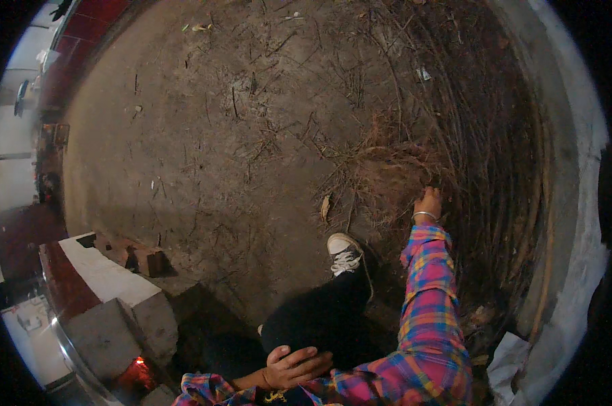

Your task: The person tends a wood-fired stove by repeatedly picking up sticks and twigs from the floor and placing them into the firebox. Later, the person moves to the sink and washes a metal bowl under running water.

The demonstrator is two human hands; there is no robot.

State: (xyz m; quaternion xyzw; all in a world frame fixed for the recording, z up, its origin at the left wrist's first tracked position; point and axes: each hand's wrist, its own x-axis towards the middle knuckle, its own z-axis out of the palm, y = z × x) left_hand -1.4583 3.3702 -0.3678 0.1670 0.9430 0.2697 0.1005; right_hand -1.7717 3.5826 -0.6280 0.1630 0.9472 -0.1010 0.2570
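My right hand point(428, 201), with a bangle at the wrist, reaches down to a clump of fine dry brush point(392, 170) on the dirt floor. Its fingertips are at the clump's right edge, and whether they grip any of it is hidden. Long dry sticks point(481, 167) lie in a thick heap just right of that hand. My left hand point(298, 368) rests across my dark-trousered leg, fingers a little apart and holding nothing.
At lower left, a small fire point(139, 370) glows between grey blocks point(103, 335). Bricks point(148, 261) lie beyond it. My white-toed shoe point(344, 251) is on the dirt floor point(209, 167), strewn with twigs. A pale wall point(564, 152) bounds the right, with a crumpled white sheet point(509, 363) below.
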